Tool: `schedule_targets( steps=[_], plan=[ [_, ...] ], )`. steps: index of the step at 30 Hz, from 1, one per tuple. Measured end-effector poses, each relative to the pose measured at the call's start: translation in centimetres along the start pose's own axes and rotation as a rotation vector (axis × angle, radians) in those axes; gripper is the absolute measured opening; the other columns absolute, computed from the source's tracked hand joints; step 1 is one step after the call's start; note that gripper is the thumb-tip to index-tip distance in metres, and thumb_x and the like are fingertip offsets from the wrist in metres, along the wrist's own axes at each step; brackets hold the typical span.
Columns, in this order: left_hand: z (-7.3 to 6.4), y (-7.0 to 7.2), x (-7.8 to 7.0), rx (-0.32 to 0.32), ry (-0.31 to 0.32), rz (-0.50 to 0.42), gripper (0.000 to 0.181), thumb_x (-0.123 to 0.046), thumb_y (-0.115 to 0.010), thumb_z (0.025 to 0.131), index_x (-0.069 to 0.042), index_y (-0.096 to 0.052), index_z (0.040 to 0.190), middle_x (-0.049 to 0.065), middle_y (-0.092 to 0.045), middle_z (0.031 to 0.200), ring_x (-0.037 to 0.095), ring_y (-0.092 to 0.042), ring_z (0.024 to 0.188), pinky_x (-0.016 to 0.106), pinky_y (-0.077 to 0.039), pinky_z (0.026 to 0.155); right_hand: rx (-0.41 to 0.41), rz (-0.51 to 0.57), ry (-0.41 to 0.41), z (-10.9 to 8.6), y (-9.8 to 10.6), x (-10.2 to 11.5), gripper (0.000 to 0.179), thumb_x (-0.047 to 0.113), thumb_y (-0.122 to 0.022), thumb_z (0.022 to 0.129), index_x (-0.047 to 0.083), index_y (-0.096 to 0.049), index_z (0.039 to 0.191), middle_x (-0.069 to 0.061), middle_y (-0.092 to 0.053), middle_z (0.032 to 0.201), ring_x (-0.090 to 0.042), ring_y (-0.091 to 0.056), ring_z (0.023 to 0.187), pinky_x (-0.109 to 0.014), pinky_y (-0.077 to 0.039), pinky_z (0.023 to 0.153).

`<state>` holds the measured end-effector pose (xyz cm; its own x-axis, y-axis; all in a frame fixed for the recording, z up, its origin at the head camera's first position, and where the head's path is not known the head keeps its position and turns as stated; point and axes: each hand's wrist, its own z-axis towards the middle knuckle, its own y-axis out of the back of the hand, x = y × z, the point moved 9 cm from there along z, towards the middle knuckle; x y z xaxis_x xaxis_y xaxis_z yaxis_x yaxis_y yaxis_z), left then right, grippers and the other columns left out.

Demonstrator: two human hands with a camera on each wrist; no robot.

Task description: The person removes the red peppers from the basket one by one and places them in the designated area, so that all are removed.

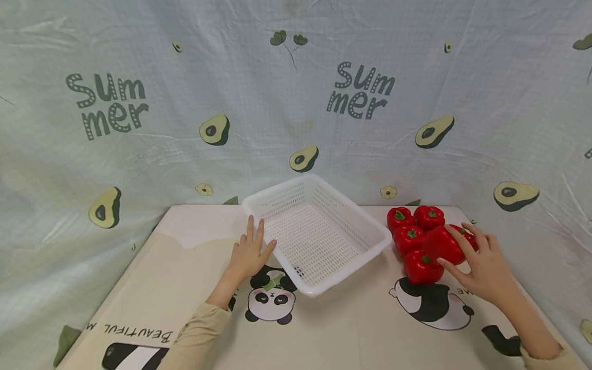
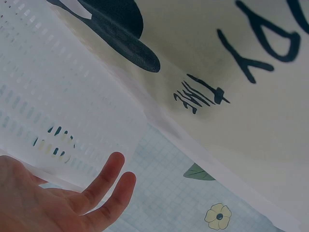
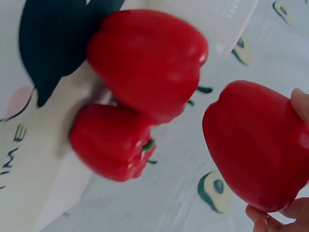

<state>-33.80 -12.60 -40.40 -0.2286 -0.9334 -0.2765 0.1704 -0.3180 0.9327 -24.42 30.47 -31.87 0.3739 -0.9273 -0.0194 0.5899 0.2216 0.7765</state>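
My right hand (image 1: 485,267) grips a red bell pepper (image 1: 441,245) between thumb and fingers, at the right of the group. In the right wrist view that held pepper (image 3: 256,145) hangs apart from two others, its smooth side facing the camera. Several more red bell peppers with green stems, such as the front one (image 1: 422,268), cluster on the table. My left hand (image 1: 248,256) is at the left side of a white perforated plastic basket (image 1: 342,275), fingers spread and fairly straight along its rim. The left wrist view shows two fingertips (image 2: 116,162) beside the basket wall.
The basket stands askew in the middle of the table, its right corner close to the peppers. Beneath lies a cream cloth (image 1: 324,334) printed with pandas and lettering. Behind hangs a pale curtain (image 1: 259,103) with avocado prints.
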Motion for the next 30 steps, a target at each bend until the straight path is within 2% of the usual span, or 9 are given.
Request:
schedule_targets(
  steps=[3, 8, 12, 13, 16, 20, 22, 25, 30],
  plan=[
    [0.1, 0.0, 0.0, 0.002, 0.001, 0.001, 0.069, -0.046, -0.036, 0.092, -0.005, -0.013, 0.143, 0.023, -0.006, 0.148, 0.043, -0.049, 0.104, 0.053, -0.042, 0.073, -0.012, -0.013, -0.021, -0.4, 0.2, -0.9, 0.076, 0.066, -0.046, 0.078, 0.01, -0.042, 0.129, -0.029, -0.043, 0.119, -0.044, -0.039, 0.094, -0.054, -0.044, 0.061],
    [0.2, 0.1, -0.1, 0.001, -0.004, -0.001, 0.069, -0.046, -0.036, 0.092, -0.005, -0.012, 0.143, 0.023, -0.006, 0.148, 0.043, -0.049, 0.103, 0.053, -0.043, 0.073, -0.057, -0.048, -0.044, -0.9, 0.5, -2.3, 0.079, 0.072, -0.027, 0.078, 0.01, -0.047, 0.123, -0.028, -0.046, 0.113, -0.045, -0.04, 0.088, -0.054, -0.042, 0.06],
    [0.3, 0.2, -0.1, -0.007, -0.006, -0.001, 0.069, -0.045, -0.036, 0.092, -0.005, -0.013, 0.143, 0.023, -0.006, 0.148, 0.043, -0.049, 0.103, 0.053, -0.043, 0.072, -0.085, -0.071, -0.065, -1.3, 0.5, -3.4, 0.08, 0.072, -0.019, 0.078, 0.01, -0.05, 0.118, -0.028, -0.046, 0.11, -0.046, -0.041, 0.086, -0.055, -0.042, 0.06],
    [0.3, 0.2, -0.1, -0.006, -0.004, -0.001, 0.069, -0.046, -0.036, 0.092, -0.005, -0.013, 0.143, 0.023, -0.006, 0.148, 0.043, -0.049, 0.103, 0.053, -0.043, 0.072, -0.089, -0.074, -0.067, -1.4, 0.5, -3.6, 0.079, 0.072, -0.02, 0.078, 0.01, -0.051, 0.117, -0.028, -0.047, 0.109, -0.046, -0.041, 0.085, -0.055, -0.042, 0.06],
    [0.3, 0.0, 0.0, 0.001, 0.002, 0.001, 0.069, -0.046, -0.035, 0.092, -0.005, -0.012, 0.143, 0.023, -0.006, 0.148, 0.042, -0.049, 0.103, 0.053, -0.042, 0.073, -0.064, -0.091, -0.089, -1.8, 0.1, -4.2, 0.068, 0.065, -0.037, 0.078, 0.012, -0.051, 0.118, -0.028, -0.047, 0.107, -0.047, -0.042, 0.083, -0.056, -0.042, 0.06],
    [0.2, -0.1, 0.1, 0.007, 0.007, 0.0, 0.069, -0.046, -0.035, 0.092, -0.005, -0.012, 0.143, 0.023, -0.005, 0.149, 0.042, -0.048, 0.104, 0.053, -0.042, 0.073, 0.036, -0.121, -0.146, -2.3, -1.0, -5.0, 0.062, 0.042, -0.064, 0.069, 0.015, -0.047, 0.123, -0.028, -0.045, 0.107, -0.049, -0.042, 0.085, -0.059, -0.041, 0.063],
    [0.2, -0.1, 0.1, 0.008, 0.008, -0.004, 0.069, -0.046, -0.035, 0.092, -0.005, -0.012, 0.143, 0.023, -0.005, 0.149, 0.042, -0.048, 0.104, 0.053, -0.042, 0.074, 0.106, -0.131, -0.187, -2.6, -1.8, -5.4, 0.068, 0.037, -0.069, 0.066, 0.016, -0.043, 0.126, -0.029, -0.042, 0.108, -0.05, -0.04, 0.088, -0.06, -0.04, 0.064],
    [0.1, -0.1, 0.1, 0.009, 0.009, -0.004, 0.069, -0.046, -0.036, 0.092, -0.005, -0.012, 0.143, 0.023, -0.006, 0.148, 0.043, -0.048, 0.104, 0.053, -0.042, 0.074, 0.187, -0.15, -0.232, -3.0, -2.8, -6.0, 0.072, 0.039, -0.07, 0.066, 0.016, -0.04, 0.128, -0.03, -0.039, 0.109, -0.051, -0.037, 0.092, -0.061, -0.04, 0.066],
    [0.1, 0.0, 0.1, 0.009, 0.01, -0.001, 0.07, -0.046, -0.035, 0.092, -0.006, -0.013, 0.143, 0.023, -0.006, 0.148, 0.043, -0.048, 0.105, 0.054, -0.042, 0.074, 0.245, -0.174, -0.251, -3.4, -3.9, -6.5, 0.075, 0.047, -0.069, 0.067, 0.014, -0.04, 0.127, -0.029, -0.039, 0.105, -0.049, -0.035, 0.093, -0.059, -0.039, 0.066]
  ],
)
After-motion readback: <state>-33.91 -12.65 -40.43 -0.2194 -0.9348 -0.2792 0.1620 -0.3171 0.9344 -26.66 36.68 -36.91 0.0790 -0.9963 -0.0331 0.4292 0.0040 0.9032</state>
